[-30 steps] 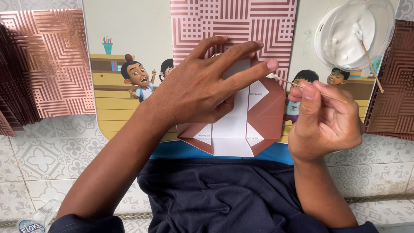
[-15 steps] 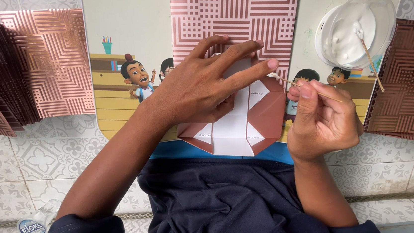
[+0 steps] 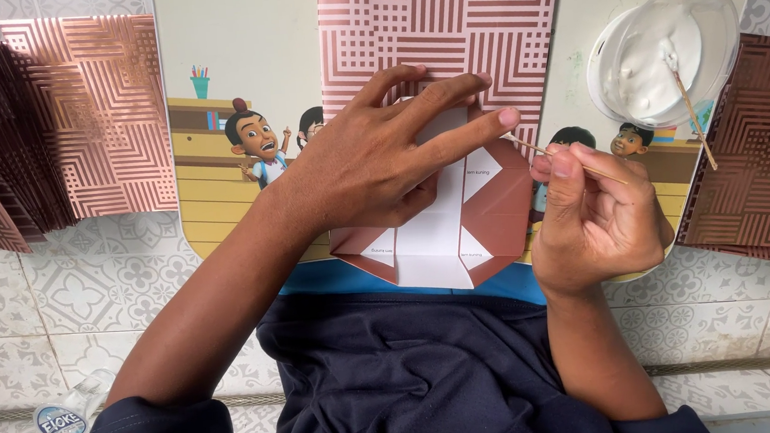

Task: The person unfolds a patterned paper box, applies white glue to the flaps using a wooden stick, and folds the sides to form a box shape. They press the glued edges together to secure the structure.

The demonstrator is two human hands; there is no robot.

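Observation:
My left hand (image 3: 389, 156) lies flat with spread fingers on a brown-and-white patterned paper piece (image 3: 444, 44), pressing down its folded bottom flaps (image 3: 497, 221). The paper rests on a cartoon-printed lap board (image 3: 232, 63). My right hand (image 3: 594, 217) pinches a thin wooden stick (image 3: 527, 146), whose tip touches the paper's right flap just below my left index finger. A clear round dish of white glue (image 3: 663, 53) sits at the board's upper right, with a second stick (image 3: 694, 120) leaning in it.
A fanned stack of patterned brown paper (image 3: 44, 135) lies at the left on the tiled floor (image 3: 85, 289). More brown patterned sheets (image 3: 765, 155) lie at the right. A small round plastic item (image 3: 59, 421) sits at bottom left. Dark fabric (image 3: 400, 382) covers my lap.
My right hand has shifted slightly, keeping the stick tip at the flap. My left hand stays pressed on the paper.

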